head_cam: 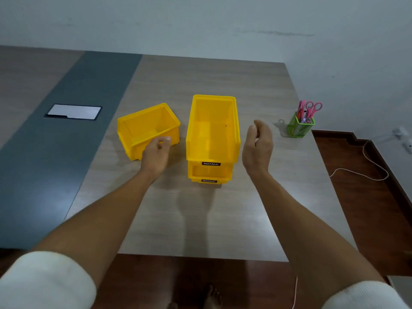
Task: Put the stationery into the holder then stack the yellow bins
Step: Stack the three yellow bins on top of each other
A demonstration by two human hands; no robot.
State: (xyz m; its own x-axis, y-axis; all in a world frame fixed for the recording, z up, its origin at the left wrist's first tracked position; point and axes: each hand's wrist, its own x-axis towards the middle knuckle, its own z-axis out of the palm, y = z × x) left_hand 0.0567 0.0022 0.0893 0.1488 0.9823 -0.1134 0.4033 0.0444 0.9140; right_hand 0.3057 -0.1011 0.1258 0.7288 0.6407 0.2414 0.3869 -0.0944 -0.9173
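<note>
Two yellow bins stand stacked [213,134] at the table's middle, each with a black label on its front. A third yellow bin [148,128] sits alone to their left, turned at an angle. My left hand [156,153] hovers at that bin's near right corner, fingers loosely curled, holding nothing. My right hand [258,146] is raised just right of the stack, fingers apart and empty, not touching it. A green mesh holder [299,128] stands at the right edge with pink scissors [313,109] and other stationery upright inside.
The wooden table [200,219] has a grey strip on its left with a flat silver-and-black plate [73,112] set in it. A white cable [365,168] lies on the dark floor to the right. The wall is close behind.
</note>
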